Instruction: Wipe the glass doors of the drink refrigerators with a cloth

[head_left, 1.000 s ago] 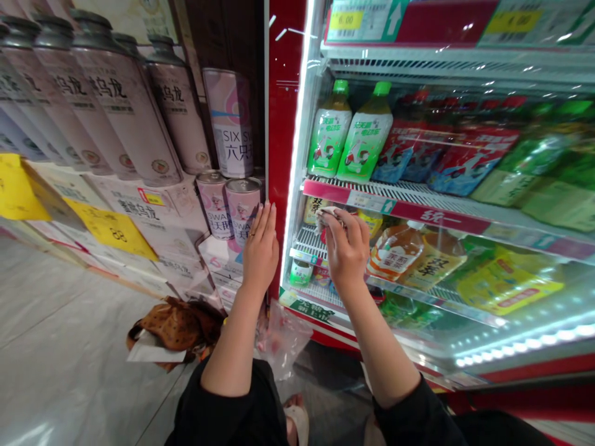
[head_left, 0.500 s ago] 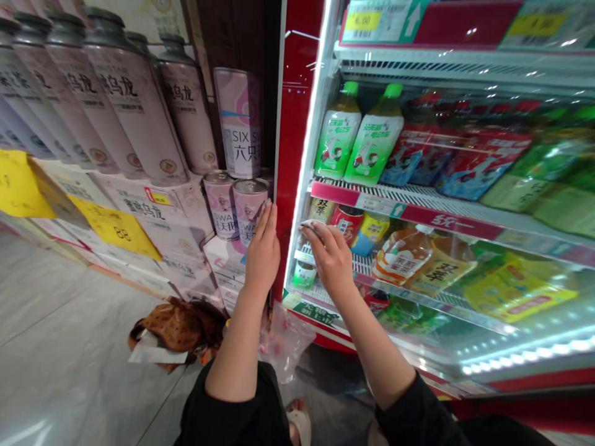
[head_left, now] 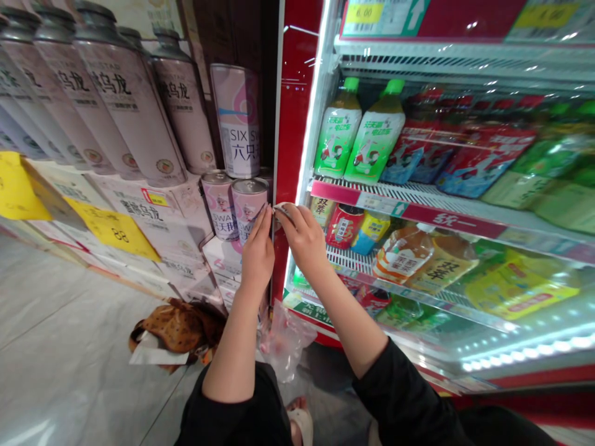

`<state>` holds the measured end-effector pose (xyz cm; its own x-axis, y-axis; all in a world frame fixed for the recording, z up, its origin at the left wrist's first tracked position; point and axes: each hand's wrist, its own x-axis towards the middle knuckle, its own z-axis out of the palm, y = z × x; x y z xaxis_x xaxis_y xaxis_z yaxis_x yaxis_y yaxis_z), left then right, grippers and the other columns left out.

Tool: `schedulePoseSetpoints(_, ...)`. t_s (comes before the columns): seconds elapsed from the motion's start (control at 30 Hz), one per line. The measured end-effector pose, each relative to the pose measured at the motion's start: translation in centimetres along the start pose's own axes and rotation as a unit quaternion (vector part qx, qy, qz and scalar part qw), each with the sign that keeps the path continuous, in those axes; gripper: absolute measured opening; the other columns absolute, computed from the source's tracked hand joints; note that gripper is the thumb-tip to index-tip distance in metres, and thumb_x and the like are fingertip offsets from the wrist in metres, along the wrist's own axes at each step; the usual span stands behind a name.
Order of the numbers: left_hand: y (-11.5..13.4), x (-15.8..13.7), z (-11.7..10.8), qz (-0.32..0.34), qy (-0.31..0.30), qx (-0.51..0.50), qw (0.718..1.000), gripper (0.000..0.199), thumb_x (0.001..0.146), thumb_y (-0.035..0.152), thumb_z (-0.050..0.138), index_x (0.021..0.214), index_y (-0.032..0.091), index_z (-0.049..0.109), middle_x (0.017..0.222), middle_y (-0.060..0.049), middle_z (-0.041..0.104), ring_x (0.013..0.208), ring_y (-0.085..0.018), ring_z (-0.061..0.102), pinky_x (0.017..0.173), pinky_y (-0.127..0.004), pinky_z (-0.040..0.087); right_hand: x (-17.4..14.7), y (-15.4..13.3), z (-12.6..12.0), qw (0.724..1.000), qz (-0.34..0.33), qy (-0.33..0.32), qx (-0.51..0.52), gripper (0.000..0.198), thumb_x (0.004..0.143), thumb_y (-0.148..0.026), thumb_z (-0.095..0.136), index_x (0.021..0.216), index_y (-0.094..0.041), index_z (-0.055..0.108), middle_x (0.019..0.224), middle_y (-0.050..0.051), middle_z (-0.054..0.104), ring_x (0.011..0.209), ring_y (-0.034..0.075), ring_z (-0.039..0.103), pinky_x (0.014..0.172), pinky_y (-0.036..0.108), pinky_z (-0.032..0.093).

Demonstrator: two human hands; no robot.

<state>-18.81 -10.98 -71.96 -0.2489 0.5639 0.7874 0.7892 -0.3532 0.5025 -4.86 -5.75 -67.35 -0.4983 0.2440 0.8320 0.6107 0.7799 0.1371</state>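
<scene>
Though half-hidden, cloth (head_left: pixel 278 222) within right grip (head_left: pixel 305 241)

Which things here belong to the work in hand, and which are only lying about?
Apparently in use:
right hand
white cloth at its fingertips
left hand
red fridge frame

Apparently just about:
pink cans
tall bottles
brown bag
plastic bag
fridge drinks

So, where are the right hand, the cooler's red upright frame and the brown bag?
Right hand (head_left: pixel 307 240): head view, back of the hand.
Red upright frame (head_left: pixel 296 124): head view, its upper part.
Brown bag (head_left: pixel 179 323): head view, its spotted middle.
</scene>
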Motion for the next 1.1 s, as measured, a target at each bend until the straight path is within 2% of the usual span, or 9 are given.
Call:
schedulePoseSetpoints(0.17, 0.1, 0.0, -0.6, -0.019, 0.003, -0.018, 1.0, 0.07, 0.103, 0.005, 0.042, 0.167, 0.029, 0.054, 0.168, 0.001, 0.059, 0.157, -0.018, 0.056, 0.136, -0.035, 0.042, -2.6, 0.7, -1.0, 0.995, 0.052, 0.081, -0.032, 0.04, 0.111, -0.014, 0.057, 0.145, -0.027, 0.073, 0.134, 0.01, 0.08, 0.121, 0.025, 0.072, 0.113, 0.042, 0.063)
schedulePoseSetpoints(0.27, -0.1, 0.0, -0.8, -0.014, 0.005, -0.035, 0.999, 0.07, 0.102, 0.003, 0.041, 0.165, 0.028, 0.056, 0.167, 0.001, 0.06, 0.156, -0.018, 0.057, 0.135, -0.034, 0.043, -0.8, 0.7, -0.6, 0.988, 0.078, 0.128, -0.027, 0.037, 0.111, -0.016, 0.056, 0.142, -0.025, 0.075, 0.131, 0.011, 0.08, 0.12, 0.027, 0.072, 0.112, 0.046, 0.062)
schedulePoseSetpoints(0.33, -0.3, 0.1, -0.8, -0.015, 0.013, -0.043, 0.999, 0.067, 0.102, 0.003, 0.042, 0.163, 0.026, 0.059, 0.166, 0.0, 0.062, 0.154, -0.017, 0.059, 0.135, -0.034, 0.043, 1.2, 0.3, 0.0, 0.989, 0.063, 0.132, -0.021, 0.033, 0.112, -0.015, 0.055, 0.137, -0.02, 0.077, 0.133, 0.013, 0.08, 0.121, 0.026, 0.072, 0.112, 0.045, 0.061)
schedulePoseSetpoints(0.47, -0.5, 0.5, -1.0, -0.046, 0.02, -0.059, 0.997, 0.062, 0.103, 0.004, 0.046, 0.159, 0.024, 0.063, 0.161, -0.002, 0.066, 0.151, -0.019, 0.063, 0.134, -0.038, 0.046, 2.9, -0.7, 1.2, 0.996, 0.009, 0.088, -0.021, 0.03, 0.112, -0.014, 0.055, 0.131, -0.015, 0.079, 0.133, 0.014, 0.081, 0.119, 0.024, 0.073, 0.107, 0.038, 0.062)
schedulePoseSetpoints(0.6, -0.1, 0.8, -1.5, -0.074, 0.008, -0.077, 0.994, 0.06, 0.104, 0.006, 0.046, 0.157, 0.026, 0.065, 0.161, -0.002, 0.067, 0.151, -0.021, 0.063, 0.134, -0.042, 0.046, -0.4, -0.9, 1.6, 0.999, -0.008, 0.037, -0.017, 0.03, 0.11, -0.013, 0.061, 0.134, -0.019, 0.078, 0.134, 0.011, 0.081, 0.121, 0.025, 0.072, 0.105, 0.038, 0.063)
schedulePoseSetpoints(0.73, -0.2, 0.7, -1.5, -0.08, -0.002, -0.074, 0.994, 0.061, 0.102, 0.005, 0.047, 0.154, 0.027, 0.068, 0.159, 0.0, 0.068, 0.15, -0.018, 0.064, 0.132, -0.037, 0.048, -3.5, -0.2, 1.2, 0.998, 0.048, 0.048, -0.01, 0.039, 0.107, -0.01, 0.063, 0.14, -0.025, 0.076, 0.138, 0.011, 0.079, 0.122, 0.026, 0.072, 0.111, 0.043, 0.062)
schedulePoseSetpoints(0.87, -1.0, 0.5, -1.1, -0.079, -0.02, -0.089, 0.993, 0.059, 0.102, 0.006, 0.047, 0.154, 0.026, 0.068, 0.158, -0.001, 0.069, 0.148, -0.02, 0.066, 0.132, -0.039, 0.049, -2.1, -0.4, 1.5, 0.995, 0.09, 0.046, -0.001, 0.04, 0.107, -0.012, 0.065, 0.143, -0.023, 0.075, 0.14, 0.014, 0.077, 0.127, 0.03, 0.07, 0.118, 0.048, 0.058)
schedulePoseSetpoints(0.97, -1.4, 0.5, -0.9, -0.086, -0.029, -0.089, 0.992, 0.055, 0.103, 0.006, 0.049, 0.15, 0.022, 0.071, 0.155, -0.005, 0.072, 0.145, -0.022, 0.068, 0.131, -0.042, 0.05, -0.8, -1.2, 2.3, 0.998, 0.055, 0.016, 0.005, 0.036, 0.107, -0.013, 0.064, 0.141, -0.019, 0.076, 0.14, 0.015, 0.077, 0.126, 0.028, 0.071, 0.114, 0.045, 0.061)
schedulePoseSetpoints(1.1, -1.5, 0.4, -0.9, -0.097, -0.038, -0.084, 0.991, 0.054, 0.103, 0.006, 0.049, 0.149, 0.022, 0.071, 0.154, -0.006, 0.072, 0.144, -0.022, 0.07, 0.129, -0.041, 0.052, -2.4, -1.4, 2.7, 1.0, -0.006, -0.008, 0.012, 0.033, 0.109, -0.012, 0.061, 0.137, -0.017, 0.077, 0.135, 0.015, 0.08, 0.124, 0.026, 0.073, 0.107, 0.041, 0.065)
